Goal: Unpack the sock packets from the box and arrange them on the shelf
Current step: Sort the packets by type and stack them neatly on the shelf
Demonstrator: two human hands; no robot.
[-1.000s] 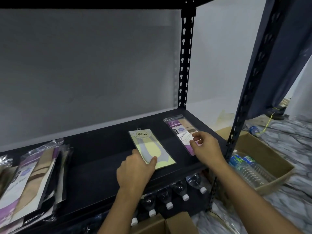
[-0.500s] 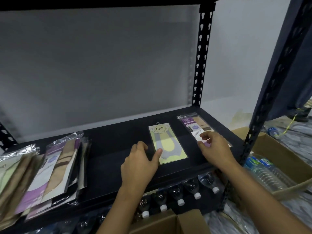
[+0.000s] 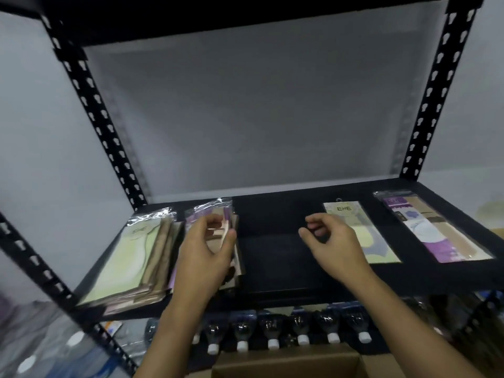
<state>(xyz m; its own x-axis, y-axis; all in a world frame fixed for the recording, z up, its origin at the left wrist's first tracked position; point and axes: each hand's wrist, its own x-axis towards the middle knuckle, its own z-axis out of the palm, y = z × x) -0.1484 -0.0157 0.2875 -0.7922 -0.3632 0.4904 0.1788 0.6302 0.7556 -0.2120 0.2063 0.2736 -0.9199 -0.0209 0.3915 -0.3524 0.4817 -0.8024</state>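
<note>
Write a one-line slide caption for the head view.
Left hand grips purple-and-beige plastic sock packets on the black metal shelf; right hand hovers empty nearby.

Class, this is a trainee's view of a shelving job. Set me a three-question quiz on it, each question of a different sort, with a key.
1. True or false: the right hand is holding a sock packet.
2. What does the left hand grip? A) a shelf post B) a pile of packets C) a cardboard box
3. Fill in: below the shelf lies a row of ___ with white caps.

Key: 1 false, it holds nothing. 2 B. 3 bottles.
</note>
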